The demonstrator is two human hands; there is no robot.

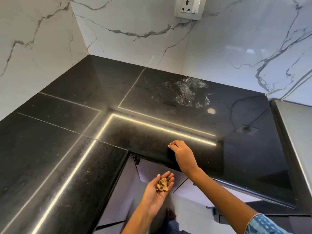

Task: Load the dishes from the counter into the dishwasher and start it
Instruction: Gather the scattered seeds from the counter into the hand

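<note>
My left hand (156, 191) is held palm up below the counter's inner corner, cupping several tan nut shells (162, 184). My right hand (181, 153) rests on the black stone counter (67, 135) near its front edge, fingers bent down onto the surface. Whether it holds anything, I cannot tell. No dishes are in view on the counter. The dishwasher does not show.
The counter is L-shaped, meeting white marble walls (126, 31) in the far corner. A wet smear (190, 92) lies on its far side. A wall socket (190, 7) sits above. A steel surface (297, 125) borders the right. Pale cabinet fronts (152, 168) are below.
</note>
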